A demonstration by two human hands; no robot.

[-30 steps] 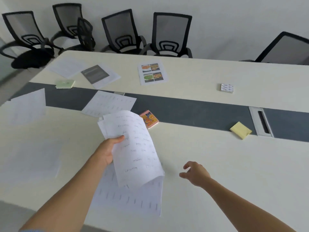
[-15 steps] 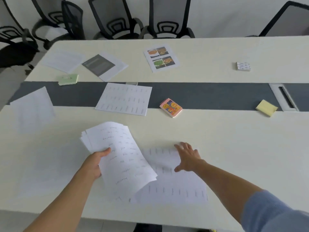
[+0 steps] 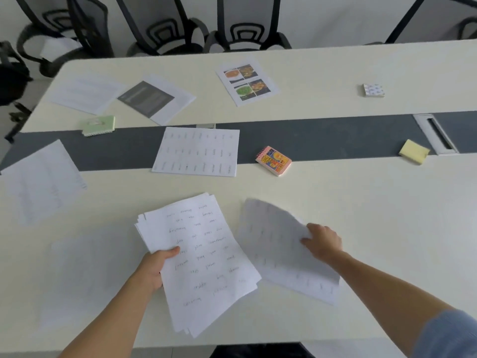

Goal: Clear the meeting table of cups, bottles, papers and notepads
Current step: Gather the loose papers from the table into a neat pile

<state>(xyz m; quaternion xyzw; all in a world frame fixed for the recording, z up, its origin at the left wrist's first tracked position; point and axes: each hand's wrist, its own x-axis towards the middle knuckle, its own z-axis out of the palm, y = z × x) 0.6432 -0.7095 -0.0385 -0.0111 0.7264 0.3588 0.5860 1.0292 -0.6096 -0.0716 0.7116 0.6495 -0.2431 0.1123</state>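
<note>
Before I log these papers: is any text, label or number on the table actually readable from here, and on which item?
None can be read for certain.
Stack of papers in the left hand: handwritten words, too blurred.
Sheet in the right hand: motion-blurred.
Printed sheet on the grey strip: rows of marks, too small.
Orange notepad: colourful cover, lettering unreadable.
Photo sheet: food pictures, no visible text.

On the surface (image 3: pixel 361 202), the held paper stack (image 3: pixel 201 257) lies left of a loose sheet (image 3: pixel 273 244). Behind them, a printed sheet (image 3: pixel 197 152) lies left of a small notepad (image 3: pixel 274 160). A sticky-note pad (image 3: pixel 413 151) sits far right; chairs (image 3: pixel 165 24) stand behind.
</note>
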